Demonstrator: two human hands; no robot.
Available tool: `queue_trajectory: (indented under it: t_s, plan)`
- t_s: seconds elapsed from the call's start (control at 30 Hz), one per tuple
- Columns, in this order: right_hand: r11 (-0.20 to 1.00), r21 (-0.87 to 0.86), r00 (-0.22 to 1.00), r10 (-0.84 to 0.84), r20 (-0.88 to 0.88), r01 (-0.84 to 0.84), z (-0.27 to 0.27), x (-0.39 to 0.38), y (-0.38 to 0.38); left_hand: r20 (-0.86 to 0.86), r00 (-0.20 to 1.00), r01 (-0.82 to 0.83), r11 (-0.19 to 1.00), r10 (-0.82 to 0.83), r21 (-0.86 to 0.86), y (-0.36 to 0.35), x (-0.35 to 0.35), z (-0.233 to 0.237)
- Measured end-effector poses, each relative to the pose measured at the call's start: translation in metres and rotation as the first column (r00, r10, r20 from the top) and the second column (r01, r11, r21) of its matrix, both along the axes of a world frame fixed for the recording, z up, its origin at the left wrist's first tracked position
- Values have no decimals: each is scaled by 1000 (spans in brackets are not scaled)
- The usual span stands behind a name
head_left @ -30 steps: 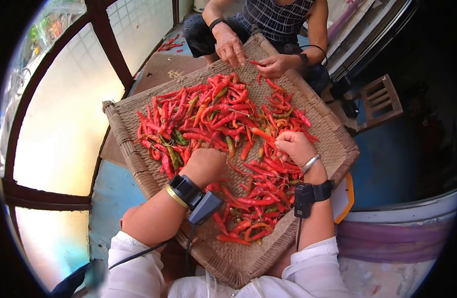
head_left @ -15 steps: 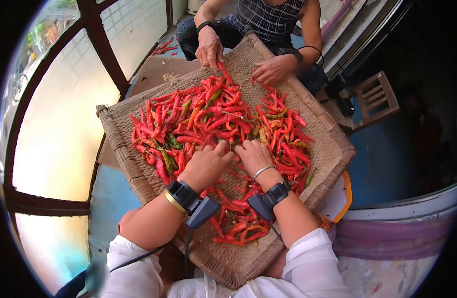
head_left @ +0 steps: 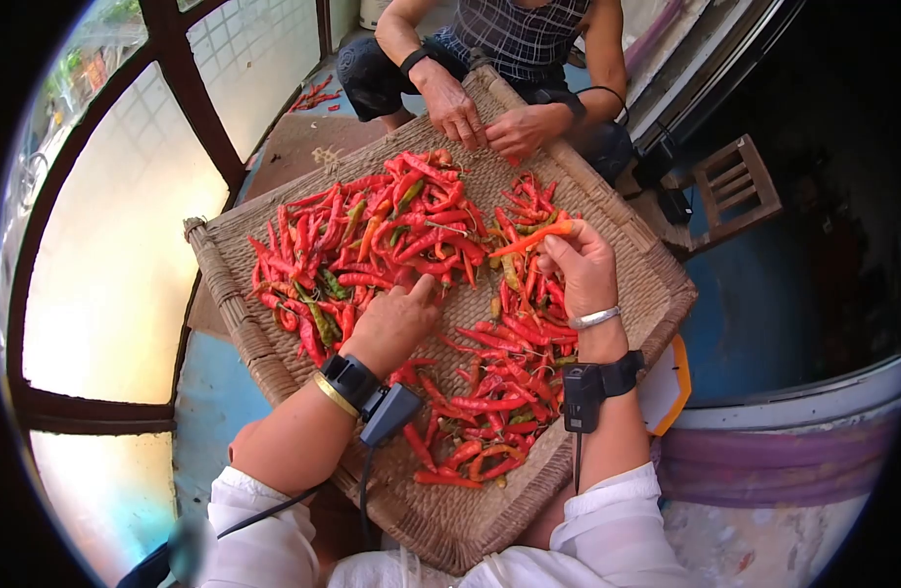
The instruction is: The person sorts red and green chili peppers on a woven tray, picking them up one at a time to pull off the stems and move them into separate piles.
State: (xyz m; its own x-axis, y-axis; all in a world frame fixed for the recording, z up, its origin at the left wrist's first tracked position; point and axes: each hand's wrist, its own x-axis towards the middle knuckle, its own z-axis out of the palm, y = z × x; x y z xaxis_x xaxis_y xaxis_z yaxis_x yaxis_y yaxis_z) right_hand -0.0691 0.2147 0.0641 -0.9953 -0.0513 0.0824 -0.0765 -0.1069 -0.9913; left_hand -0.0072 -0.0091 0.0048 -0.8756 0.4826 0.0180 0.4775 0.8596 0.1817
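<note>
My right hand [head_left: 582, 272] is raised over the right part of the woven tray [head_left: 529, 500], pinching an orange-red chili pepper [head_left: 529, 238] that points left. My left hand [head_left: 396, 318] rests at the lower edge of the large heap of red chili peppers [head_left: 323, 235]. Its fingers are curled in among the peppers, and what they grip is hidden. A second band of chili peppers [head_left: 509, 382] runs down the right side toward the tray's near corner. Some green and yellowish peppers are mixed in.
Across the tray sits another person [head_left: 529, 39], both hands [head_left: 489, 127] together over the far rim around a red pepper. A wooden chair [head_left: 734, 191] stands at right. A few peppers [head_left: 316, 95] lie on the floor at far left, near framed window panes [head_left: 107, 235].
My right hand has moved right and up, away from my left, and now holds the orange-red pepper. My left hand shifted slightly left. The other person's hands have come together.
</note>
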Motion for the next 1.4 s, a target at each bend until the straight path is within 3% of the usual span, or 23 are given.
queue_trajectory:
  t_s: [0.07,0.1,0.17,0.27,0.3,0.33,0.4,0.43,0.47,0.5,0.53,0.6,0.63,0.7,0.73,0.8,0.83,0.87,0.9,0.93,1.0,1.17,1.4]
  plan:
    - [958,-109,964,-266,11,265,-5,-9,17,-10,1000,24,1000,-24,1,-2,0,1]
    - [958,-107,964,-267,7,267,-11,-10,22,-19,999,46,999,-46,-2,-3,0,1]
    - [888,-240,889,-300,345,392,-27,-6,30,21,998,52,999,-52,-11,-4,-2,-1]
    - [970,-210,895,-15,446,121,-34,14,10,66,997,40,999,-39,-12,-2,-3,0]
    - [995,-54,900,95,426,-79,-34,17,2,67,998,20,1000,-20,-7,-1,-3,1]
    - [956,105,883,206,423,-274,-34,20,-7,67,998,18,1000,-17,-8,0,-3,4]
    - [822,392,908,339,247,-414,-44,35,-28,148,989,-16,995,2,96,2,-2,11]
    - [722,591,922,371,109,-360,-49,39,-33,149,989,-15,996,2,90,2,-3,10]
    - [600,757,907,421,-23,-259,-54,44,-37,125,991,14,951,-55,308,2,-4,9]
    - [659,710,925,380,-32,-247,-60,48,-43,89,990,46,858,-106,511,3,-5,7]
    - [663,707,926,377,-33,-245,-61,49,-43,90,990,48,860,-108,507,3,-6,6]
    - [665,598,887,418,198,-447,-58,49,-42,53,990,52,682,-133,730,7,-8,7]
    - [656,561,863,393,316,-504,-53,46,-40,58,990,49,684,-132,728,10,-7,11]
    - [693,499,849,354,393,-520,-35,41,-33,-74,991,-3,558,114,830,17,-7,23]
    - [730,438,827,314,466,-525,-30,37,-27,-74,991,-2,562,113,827,13,-10,24]
    - [923,194,885,234,403,-333,-28,25,-3,81,990,-143,744,120,652,-3,-14,23]
    - [990,-70,914,139,382,-122,-25,22,3,62,992,-125,856,108,501,-8,-18,13]
    - [939,-329,920,37,389,101,-22,21,8,62,992,-126,857,109,500,-9,-18,5]
    - [863,-437,897,-37,441,251,-25,17,11,116,989,-123,929,87,350,-9,-16,2]
    - [863,-438,896,-36,442,251,-29,17,11,174,982,-107,975,74,192,-8,-13,0]
    - [868,-400,837,-34,546,296,-34,24,6,167,981,-124,977,95,172,-6,-10,0]
    - [944,-319,860,231,455,-85,-29,39,-17,111,987,-120,992,116,32,-7,-13,-10]
    - [912,205,882,255,396,-356,-40,45,-29,63,995,-74,997,74,-7,-5,-12,-7]
